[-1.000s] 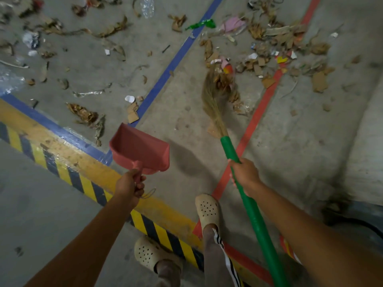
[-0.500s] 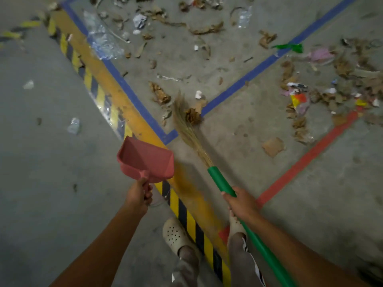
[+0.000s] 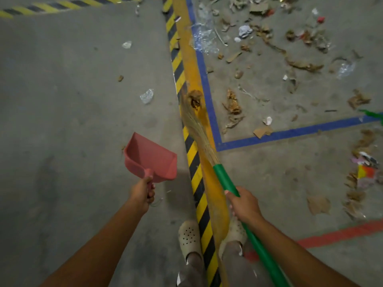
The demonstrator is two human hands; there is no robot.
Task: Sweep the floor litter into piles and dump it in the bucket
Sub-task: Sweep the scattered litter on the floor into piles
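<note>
While the right grip (image 3: 244, 206) clenches the broom's green handle (image 3: 224, 179), its springy straw bristles (image 3: 191, 121) just ahead touch a crumpled brown scrap (image 3: 194, 99): light, soft, probably skitters; left grip (image 3: 142, 193) clasps the stiff, light dustpan (image 3: 151, 158) by its stub.

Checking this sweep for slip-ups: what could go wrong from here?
The broom tip sits on the yellow strip beside a brown scrap; a hard stroke may flick it away from the main litter. Clear plastic left of the strip blends into the floor and may get missed. The dustpan is held off the floor, so nothing catches swept bits.
</note>
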